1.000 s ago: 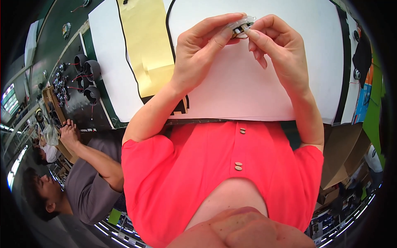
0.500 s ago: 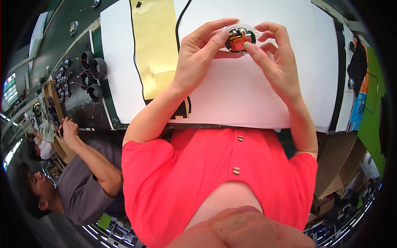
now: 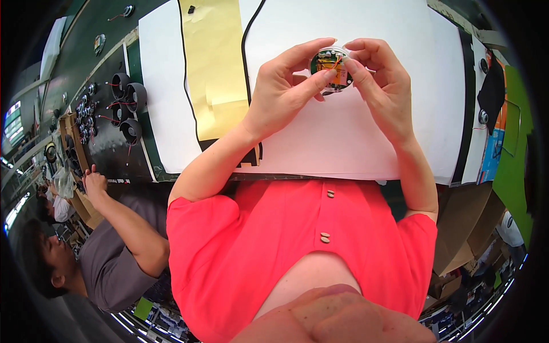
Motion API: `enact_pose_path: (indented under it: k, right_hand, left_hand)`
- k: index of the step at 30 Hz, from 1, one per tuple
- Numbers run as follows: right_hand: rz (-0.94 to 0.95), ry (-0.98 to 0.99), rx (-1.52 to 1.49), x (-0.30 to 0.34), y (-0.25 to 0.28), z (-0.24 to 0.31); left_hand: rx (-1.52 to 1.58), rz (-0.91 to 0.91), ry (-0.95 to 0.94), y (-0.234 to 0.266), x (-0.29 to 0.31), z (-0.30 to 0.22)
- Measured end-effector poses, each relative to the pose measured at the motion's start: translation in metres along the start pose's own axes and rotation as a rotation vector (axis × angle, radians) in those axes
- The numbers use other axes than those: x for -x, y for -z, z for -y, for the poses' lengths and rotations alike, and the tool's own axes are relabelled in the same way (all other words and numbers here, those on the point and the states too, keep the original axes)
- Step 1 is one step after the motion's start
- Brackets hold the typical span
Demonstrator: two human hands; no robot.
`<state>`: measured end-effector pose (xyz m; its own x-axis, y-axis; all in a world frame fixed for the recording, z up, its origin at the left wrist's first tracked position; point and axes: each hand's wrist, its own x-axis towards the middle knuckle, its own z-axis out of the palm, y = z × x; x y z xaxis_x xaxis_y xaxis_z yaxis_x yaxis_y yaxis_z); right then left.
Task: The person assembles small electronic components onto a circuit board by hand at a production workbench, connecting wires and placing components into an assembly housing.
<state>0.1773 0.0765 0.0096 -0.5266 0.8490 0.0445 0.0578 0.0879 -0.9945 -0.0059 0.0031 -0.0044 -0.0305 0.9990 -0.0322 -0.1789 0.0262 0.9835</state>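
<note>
Between my two hands, above the white sheet (image 3: 326,131), is a small round electronic assembly (image 3: 336,80). It has a green circuit board, an orange-wrapped part with thin wires, and a clear rim around it. My left hand (image 3: 289,83) grips its left side, the thumb lying over the orange part. My right hand (image 3: 380,80) holds the right edge, with its thumb on the upper right of the board and the other fingers curled behind. The underside of the assembly is hidden by my fingers.
A yellow strip (image 3: 214,74) edged with black cords lies on the sheet's left part. Dark cup-shaped housings (image 3: 131,131) and several small speakers (image 3: 86,117) with wires stand farther left, near a co-worker's hand (image 3: 94,182). A black cloth (image 3: 490,94) lies at the right edge.
Both hands have come slightly nearer to me with the assembly, and its board now faces up more flatly. My left thumb has moved onto the orange part; my right thumb has shifted up the board.
</note>
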Motion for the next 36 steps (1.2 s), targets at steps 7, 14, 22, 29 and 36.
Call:
enact_pose_path:
  k: [7, 14, 22, 29, 36]
  right_hand:
    - [-0.035, 0.118, 0.190, 0.003, -0.012, 0.000]
    - [-0.065, 0.096, 0.152, 0.003, -0.013, -0.006]
    - [-0.055, 0.037, 0.044, 0.004, -0.016, -0.006]
    - [-0.011, 0.013, -0.011, 0.003, -0.015, -0.007]
    - [-0.001, -0.027, 0.005, 0.000, -0.012, -0.004]
  left_hand:
    - [-0.024, -0.052, -0.010, -0.004, 0.002, 0.006]
    - [-0.075, -0.111, -0.015, -0.010, 0.005, 0.003]
    - [-0.051, -0.136, -0.020, -0.011, 0.007, 0.010]
    - [-0.071, -0.156, -0.057, -0.009, 0.006, 0.012]
    - [-0.399, -0.139, -0.305, -0.008, -0.001, 0.002]
